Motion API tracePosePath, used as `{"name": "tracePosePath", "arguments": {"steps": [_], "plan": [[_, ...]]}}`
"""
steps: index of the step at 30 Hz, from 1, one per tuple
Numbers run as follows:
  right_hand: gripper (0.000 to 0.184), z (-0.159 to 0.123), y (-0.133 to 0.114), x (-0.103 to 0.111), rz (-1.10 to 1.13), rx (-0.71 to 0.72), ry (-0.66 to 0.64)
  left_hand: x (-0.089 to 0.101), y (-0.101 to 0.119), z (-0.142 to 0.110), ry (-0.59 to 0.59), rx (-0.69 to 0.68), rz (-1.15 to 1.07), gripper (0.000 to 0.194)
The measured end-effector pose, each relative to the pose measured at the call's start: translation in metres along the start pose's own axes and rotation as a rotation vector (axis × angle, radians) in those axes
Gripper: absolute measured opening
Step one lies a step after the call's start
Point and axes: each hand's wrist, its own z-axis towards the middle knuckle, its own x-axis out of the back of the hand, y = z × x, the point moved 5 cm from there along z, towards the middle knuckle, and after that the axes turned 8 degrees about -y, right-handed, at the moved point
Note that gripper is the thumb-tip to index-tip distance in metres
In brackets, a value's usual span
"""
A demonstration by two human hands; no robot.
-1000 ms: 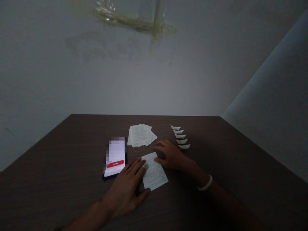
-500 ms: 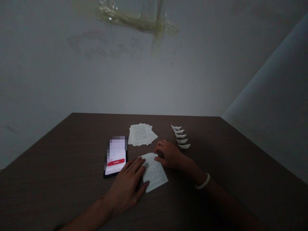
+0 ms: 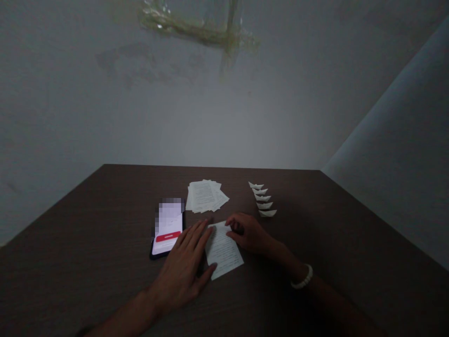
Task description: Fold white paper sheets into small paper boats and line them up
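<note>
Toward the left side of the bench, well in from its left edge, lies a lit phone. Just right of it the left hand is spread nearly flat, gripping nothing, its fingertips and thumb at the left side of a printed sheet. Behind that sheet, nearer the bench's far edge, is a fanned pile of papers. The right hand is half curled, thumb and forefinger at the sheet's far right corner; whether they pinch it, I cannot tell. Farther right, five folded paper boats form a row running toward the far edge.
</note>
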Motion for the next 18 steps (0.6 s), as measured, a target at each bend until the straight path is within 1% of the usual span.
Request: {"name": "tracePosePath", "arguments": {"steps": [3, 4, 5, 9, 12, 14, 18], "plan": [[0.042, -0.006, 0.002, 0.001, 0.047, -0.017, 0.054, 0.003, 0.002, -0.001, 0.02, -0.024, -0.033, 0.069], [0.044, -0.008, 0.002, 0.0, 0.042, -0.018, 0.065, 0.004, 0.002, -0.001, 0.031, -0.034, -0.048, 0.067], [0.043, -0.01, 0.003, 0.0, 0.032, -0.014, 0.073, 0.005, 0.002, -0.001, 0.042, -0.042, -0.062, 0.065], [0.026, -0.016, 0.002, -0.001, -0.006, 0.019, 0.117, 0.005, 0.001, -0.001, 0.058, -0.052, -0.094, 0.062], [0.025, -0.018, 0.0, -0.001, -0.005, 0.027, 0.156, 0.005, 0.001, -0.001, 0.056, -0.06, -0.095, 0.061], [0.023, -0.018, 0.0, -0.001, 0.004, 0.018, 0.182, 0.006, 0.002, -0.001, 0.049, -0.066, -0.101, 0.06], [0.007, -0.018, 0.004, 0.001, 0.003, -0.02, 0.225, 0.006, 0.002, 0.0, 0.041, -0.061, -0.112, 0.059]]}}
